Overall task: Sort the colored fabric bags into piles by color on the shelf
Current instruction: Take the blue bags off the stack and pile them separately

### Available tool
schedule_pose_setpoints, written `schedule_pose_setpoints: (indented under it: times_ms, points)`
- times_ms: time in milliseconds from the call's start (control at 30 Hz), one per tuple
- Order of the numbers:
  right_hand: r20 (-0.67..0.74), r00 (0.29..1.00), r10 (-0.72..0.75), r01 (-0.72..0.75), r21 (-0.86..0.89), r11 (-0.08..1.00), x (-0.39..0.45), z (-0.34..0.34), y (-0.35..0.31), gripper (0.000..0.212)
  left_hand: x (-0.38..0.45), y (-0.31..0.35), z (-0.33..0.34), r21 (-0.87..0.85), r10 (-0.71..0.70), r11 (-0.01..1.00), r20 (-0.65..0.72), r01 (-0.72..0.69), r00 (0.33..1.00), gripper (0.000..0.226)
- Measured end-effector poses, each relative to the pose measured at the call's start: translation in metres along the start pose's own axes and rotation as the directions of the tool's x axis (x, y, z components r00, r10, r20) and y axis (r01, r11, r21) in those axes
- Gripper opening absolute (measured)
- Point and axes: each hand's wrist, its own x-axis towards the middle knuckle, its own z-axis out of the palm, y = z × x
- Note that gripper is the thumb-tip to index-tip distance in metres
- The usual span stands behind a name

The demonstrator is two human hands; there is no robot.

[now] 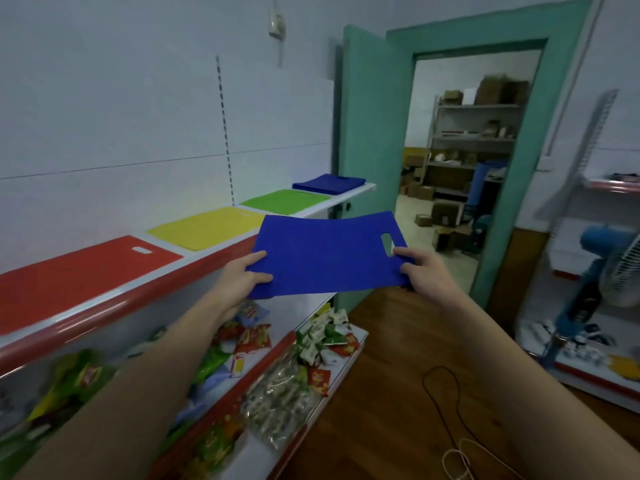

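I hold a flat blue fabric bag (329, 254) level in the air, in front of the top shelf (114, 299). My left hand (242, 275) pinches its near left edge; my right hand (420, 271) pinches its near right corner, close to the handle slot. Along the shelf lie a red bag pile (76, 275), a yellow bag pile (204, 228), a green bag pile (285, 200) and, at the far end, a dark blue bag pile (327, 183).
Lower shelves (277, 368) under my arms hold several snack packets. A green door (367, 161) stands open beyond the shelf's far end. A blue fan (602, 268) stands at right. A cord (446, 410) lies on the wooden floor.
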Motion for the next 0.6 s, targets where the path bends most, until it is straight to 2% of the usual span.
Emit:
schedule_pose_setpoints:
  times_ms: [333, 600]
  points:
    - [-0.131, 0.982, 0.135, -0.132, 0.035, 0.991, 0.103, -0.043, 0.059, 0.038, 0.132, -0.013, 0.104, -0.097, -0.036, 0.994, 0.128, 0.048, 0.991, 0.061]
    - [-0.233, 0.956, 0.177, -0.159, 0.098, 0.983, 0.211, -0.066, 0.086, 0.039, 0.261, -0.021, 0.169, -0.194, -0.016, 0.979, 0.251, 0.066, 0.968, 0.063]
